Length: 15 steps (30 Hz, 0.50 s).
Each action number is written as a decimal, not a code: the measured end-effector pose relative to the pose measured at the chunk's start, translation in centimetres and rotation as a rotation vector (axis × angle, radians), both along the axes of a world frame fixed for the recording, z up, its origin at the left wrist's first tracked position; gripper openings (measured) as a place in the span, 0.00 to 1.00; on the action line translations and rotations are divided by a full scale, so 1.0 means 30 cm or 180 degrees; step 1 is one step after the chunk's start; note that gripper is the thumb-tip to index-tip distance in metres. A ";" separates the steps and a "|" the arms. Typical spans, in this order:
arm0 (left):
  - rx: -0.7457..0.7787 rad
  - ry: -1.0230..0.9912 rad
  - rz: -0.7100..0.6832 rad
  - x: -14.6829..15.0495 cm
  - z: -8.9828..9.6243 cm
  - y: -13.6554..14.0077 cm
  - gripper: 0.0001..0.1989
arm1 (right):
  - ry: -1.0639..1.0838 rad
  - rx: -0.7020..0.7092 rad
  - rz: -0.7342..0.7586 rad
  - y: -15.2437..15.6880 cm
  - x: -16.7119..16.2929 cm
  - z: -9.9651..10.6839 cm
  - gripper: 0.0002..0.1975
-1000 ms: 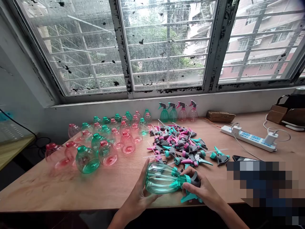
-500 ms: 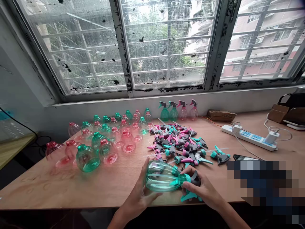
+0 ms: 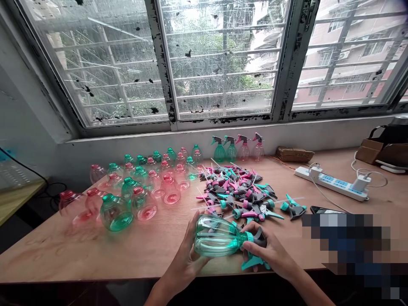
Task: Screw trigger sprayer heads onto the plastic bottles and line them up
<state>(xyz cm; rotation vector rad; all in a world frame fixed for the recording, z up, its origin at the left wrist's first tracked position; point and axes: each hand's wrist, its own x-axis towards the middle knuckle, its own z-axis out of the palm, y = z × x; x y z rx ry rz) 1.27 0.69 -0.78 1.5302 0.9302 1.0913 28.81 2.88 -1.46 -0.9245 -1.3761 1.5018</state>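
Note:
A clear green spray bottle (image 3: 216,240) lies sideways in the air above the table's front edge, its base to the left. My left hand (image 3: 188,250) is wrapped round the base end. On the right, my right hand (image 3: 266,246) grips the teal collar of the trigger sprayer (image 3: 255,260) at the bottle's neck; its grey head points right and its teal trigger hangs below. A straw shows inside the bottle. Just behind is a heap of loose trigger sprayers (image 3: 236,187) in pink, teal and grey, with thin white straws.
Several open pink and green bottles (image 3: 116,214) stand at the left. Several bottles with sprayers fitted (image 3: 244,148) line the wall. A power strip (image 3: 331,183), a brown package (image 3: 295,154) and a phone (image 3: 330,210) lie at the right.
Both hands keep the same hold on the spray bottle, with hardly any movement. The whole view has shifted very slightly; the other things have stayed put.

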 end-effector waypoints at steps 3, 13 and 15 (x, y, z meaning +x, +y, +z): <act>-0.0063 -0.0052 -0.0006 0.008 0.028 -0.009 0.61 | -0.0015 0.0016 0.0102 -0.002 0.000 0.004 0.24; 0.0118 -0.0060 -0.0172 0.009 0.038 0.004 0.53 | 0.0180 0.0103 0.0302 -0.003 0.005 0.036 0.20; 0.0087 0.0026 -0.0166 0.011 0.032 0.001 0.55 | 0.0181 0.0117 0.0302 -0.001 0.003 0.034 0.20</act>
